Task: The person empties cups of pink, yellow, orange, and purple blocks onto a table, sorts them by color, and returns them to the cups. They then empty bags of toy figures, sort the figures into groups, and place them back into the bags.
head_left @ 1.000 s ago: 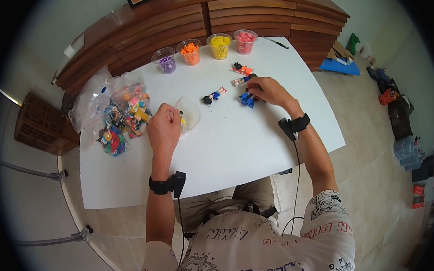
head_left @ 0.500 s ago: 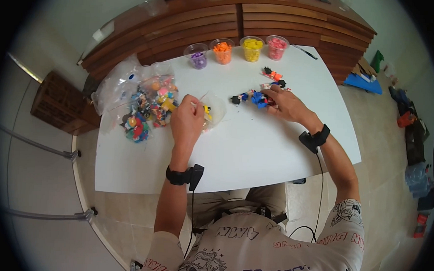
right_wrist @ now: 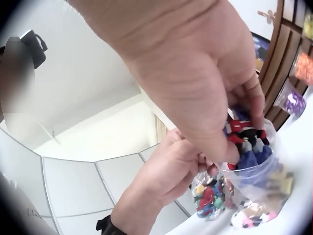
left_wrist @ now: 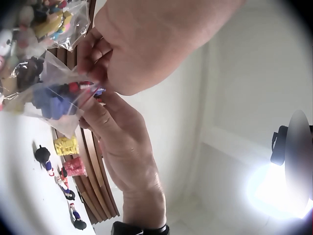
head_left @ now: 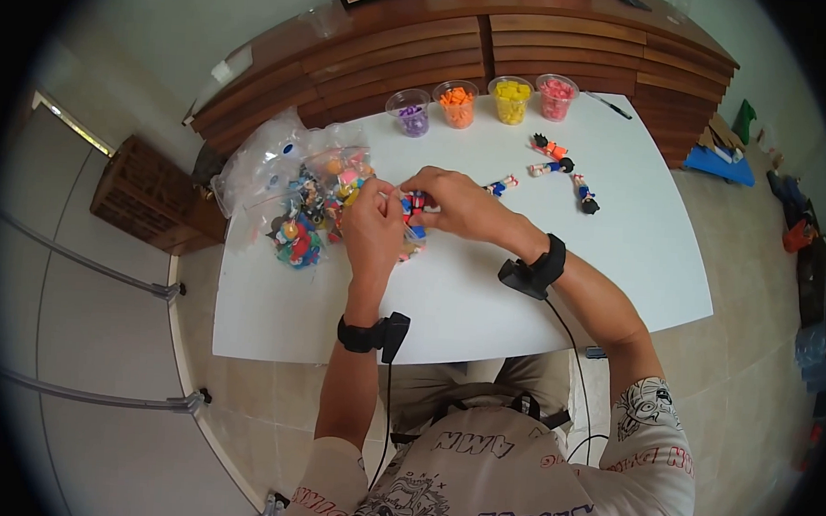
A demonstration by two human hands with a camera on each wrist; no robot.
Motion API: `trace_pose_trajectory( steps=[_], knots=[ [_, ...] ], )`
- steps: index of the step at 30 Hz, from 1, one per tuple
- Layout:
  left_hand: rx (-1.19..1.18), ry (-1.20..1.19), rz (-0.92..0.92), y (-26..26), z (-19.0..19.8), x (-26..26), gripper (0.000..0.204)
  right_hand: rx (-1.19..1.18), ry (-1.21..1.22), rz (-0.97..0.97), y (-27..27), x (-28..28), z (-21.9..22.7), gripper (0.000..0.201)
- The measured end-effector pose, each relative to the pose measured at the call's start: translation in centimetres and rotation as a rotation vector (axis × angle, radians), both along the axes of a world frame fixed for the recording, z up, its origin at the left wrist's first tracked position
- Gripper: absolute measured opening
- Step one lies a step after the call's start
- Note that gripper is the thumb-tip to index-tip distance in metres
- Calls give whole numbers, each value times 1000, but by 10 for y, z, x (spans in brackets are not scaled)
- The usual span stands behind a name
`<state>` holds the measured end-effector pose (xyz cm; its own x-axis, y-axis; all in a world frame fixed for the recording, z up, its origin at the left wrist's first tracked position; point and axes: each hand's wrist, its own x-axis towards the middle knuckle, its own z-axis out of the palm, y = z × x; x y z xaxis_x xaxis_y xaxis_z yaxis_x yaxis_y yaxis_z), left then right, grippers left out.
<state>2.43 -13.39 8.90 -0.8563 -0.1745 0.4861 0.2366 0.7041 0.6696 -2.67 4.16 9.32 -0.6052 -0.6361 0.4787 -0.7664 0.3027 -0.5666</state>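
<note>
In the head view my left hand (head_left: 373,228) pinches the edge of a clear plastic bag (left_wrist: 51,68) above the table. Close beside it, my right hand (head_left: 462,207) grips toy figurines (right_wrist: 244,139) in blue, red and black between thumb and fingers. In the right wrist view their blue lower parts reach into the bag's mouth; the left wrist view shows the blue through the plastic. A few small toys, one black-and-white and pink (right_wrist: 249,215), lie low in the same bag. My right fingers partly cover the figurines' upper ends.
Several dark-haired figurines (head_left: 584,194) lie on the white table (head_left: 524,282) to the right. Bags of mixed toys (head_left: 297,243) are at the left. Cups of purple (head_left: 413,122), orange (head_left: 457,106), yellow (head_left: 512,104) and pink pieces (head_left: 557,99) line the back edge, with a pen (head_left: 610,106).
My right hand has picked up the blue and red figurines from the table and brought them left to the bag. My left hand still pinches the bag. The head view has shifted.
</note>
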Motion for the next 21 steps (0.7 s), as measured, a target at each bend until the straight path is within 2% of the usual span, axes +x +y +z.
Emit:
trace_pose_trajectory(
  steps=[1,3,4,7,10,12,13,15,16,18,19,21],
  knots=[
    [-1,1,2,-4,-1,0,6,-1,1,2,1,1,-2,45],
    [126,19,-25,-11,0,-2,6,-76,-344,63,3,11,12,38],
    [126,25,-21,-13,0,-5,6,-75,-339,68,-1,11,10,38],
    [173,50,-47,-20,-3,0,6,-154,-235,41,-11,16,-14,38],
    [286,4,-58,-29,-2,-5,7,-189,-198,40,-14,15,-16,40],
    [232,6,-44,-34,2,-2,4,-225,154,-95,-16,24,-16,31],
    [232,7,-42,-35,4,-1,4,-226,155,-92,-16,27,-15,31],
    [271,-36,-22,-35,10,3,4,-325,27,-257,-11,32,-14,34],
    [272,-34,-20,-35,10,4,4,-324,29,-255,-9,31,-19,34],
    [294,-35,-12,-37,10,4,4,-221,-212,-426,-5,26,-36,30],
    [292,-36,-13,-38,9,3,4,-222,-213,-427,-4,21,-43,30],
    [230,-40,-15,-39,7,2,4,-52,-616,-199,-2,6,-40,23]
  ],
)
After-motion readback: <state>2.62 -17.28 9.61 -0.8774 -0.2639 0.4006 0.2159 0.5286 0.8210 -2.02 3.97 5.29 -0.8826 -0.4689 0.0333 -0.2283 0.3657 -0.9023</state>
